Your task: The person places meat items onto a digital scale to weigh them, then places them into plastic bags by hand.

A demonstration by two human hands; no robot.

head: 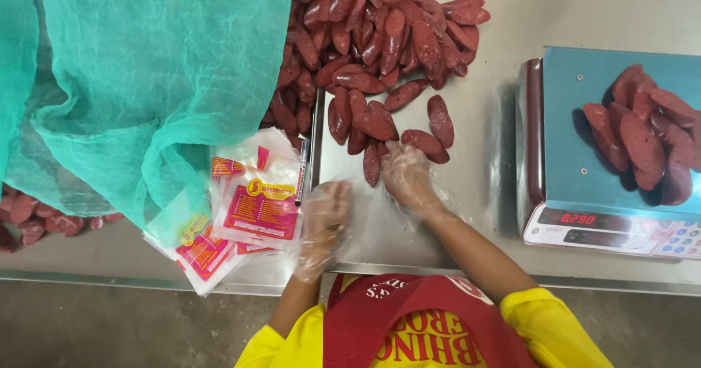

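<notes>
A steel worktop (pixel 482 127) carries a green net cloth (pixel 146 69) and a heap of red sausages (pixel 372 39), more lying on a blue scale (pixel 577 142) at right. The plastic-gloved right hand (pixel 407 177) curls its fingers loosely onto the nearest sausages; the gloved left hand (pixel 321 218) lies open and empty beside printed bags (pixel 255 207).

A steel bench (pixel 504 17) fills most of the view, its top dull grey under even light. Past the bench's near edge lies a worn, mottled grey-brown concrete floor (pixel 131 331).
</notes>
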